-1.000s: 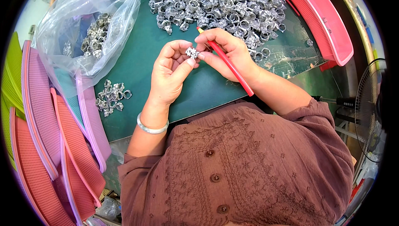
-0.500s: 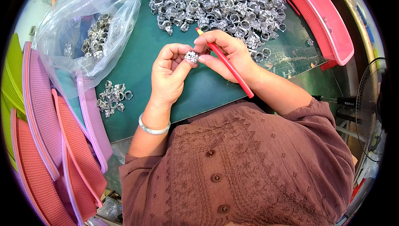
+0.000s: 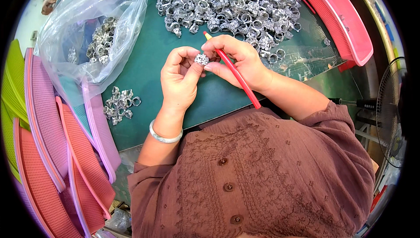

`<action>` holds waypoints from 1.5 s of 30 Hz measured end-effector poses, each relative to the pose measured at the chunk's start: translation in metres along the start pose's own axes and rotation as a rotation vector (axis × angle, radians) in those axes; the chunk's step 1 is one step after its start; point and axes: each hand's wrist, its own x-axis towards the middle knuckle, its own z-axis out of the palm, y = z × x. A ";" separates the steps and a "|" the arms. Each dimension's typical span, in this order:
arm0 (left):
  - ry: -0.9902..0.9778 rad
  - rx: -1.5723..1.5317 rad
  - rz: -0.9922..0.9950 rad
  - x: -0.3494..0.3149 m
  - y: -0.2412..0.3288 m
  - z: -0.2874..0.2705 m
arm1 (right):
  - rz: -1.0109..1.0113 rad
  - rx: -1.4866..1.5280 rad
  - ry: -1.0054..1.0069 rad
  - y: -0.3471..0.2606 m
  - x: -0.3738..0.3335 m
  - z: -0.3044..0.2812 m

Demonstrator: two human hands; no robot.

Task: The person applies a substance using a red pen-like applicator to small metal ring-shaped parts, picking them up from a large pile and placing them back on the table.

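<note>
Your left hand [image 3: 179, 78] is closed in a pinch, thumb and fingers gripping a single ring [image 3: 201, 59] whose studded, silvery head faces upward. Your right hand [image 3: 238, 65] is curled around a red pencil-shaped tool [image 3: 236, 76]; its pale, tapering end points away from you, and its other end slants back toward your body. The right thumb and fingertips come up close beside the held ring, but whether they touch it is too small to tell. Ring and hands are above the near part of the green table [image 3: 148, 71], in front of the big heap of rings [image 3: 232, 6]. As for how far along things are, the one ring between your hands appears to be the piece being worked on or looked over, and it is not yet set down. Off to your left, a small cluster of rings [image 3: 118, 106] lies apart from the heap, and beyond it more rings [image 3: 103, 41] sit inside a clear plastic bag [image 3: 61, 23]. Judged by amount, the heap far outnumbers that cluster, so if the heap is waiting, most remains to be handled; nothing visible settles which group is finished. A pink basket [image 3: 323, 23] stands at the table's right side.
</note>
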 end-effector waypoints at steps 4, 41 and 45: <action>-0.040 -0.013 0.005 0.001 0.005 0.003 | 0.007 0.061 0.075 0.002 0.001 -0.001; -0.102 -0.125 -0.055 0.001 0.002 -0.002 | 0.016 0.100 0.040 0.003 0.003 -0.007; -0.108 -0.130 -0.060 0.002 0.003 -0.001 | 0.021 0.095 0.039 0.004 0.003 -0.007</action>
